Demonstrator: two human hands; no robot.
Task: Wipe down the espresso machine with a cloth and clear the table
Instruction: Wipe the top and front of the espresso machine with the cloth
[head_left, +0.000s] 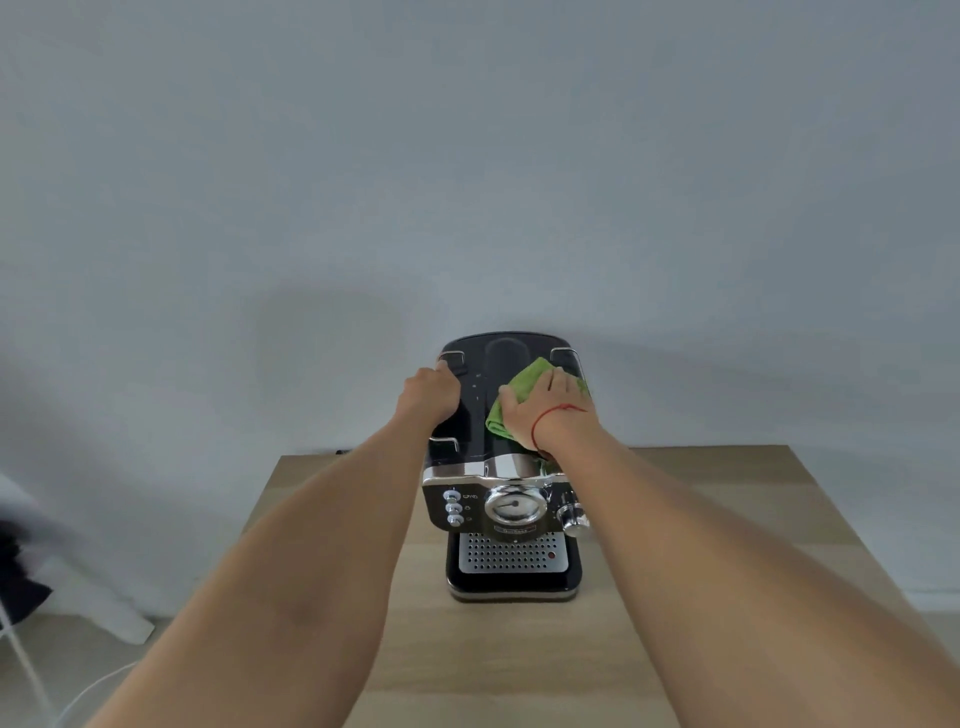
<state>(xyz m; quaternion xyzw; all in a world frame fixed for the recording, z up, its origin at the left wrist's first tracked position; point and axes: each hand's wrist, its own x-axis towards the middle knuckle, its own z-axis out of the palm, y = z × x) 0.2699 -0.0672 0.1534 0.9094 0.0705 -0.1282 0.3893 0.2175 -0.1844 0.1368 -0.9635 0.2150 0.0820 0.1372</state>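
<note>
A black and chrome espresso machine (506, 499) stands on a light wooden table (675, 545), its gauge, buttons and drip tray facing me. My left hand (428, 397) grips the left edge of the machine's top. My right hand (545, 410), with a red thread around the wrist, presses a green cloth (524, 382) flat on the right side of the top. Part of the cloth is hidden under the hand.
A plain white wall rises right behind the machine. At the far left stand a white stand or chair leg (104, 608) with something dark on it, and a white cable (98, 686) lies on the floor.
</note>
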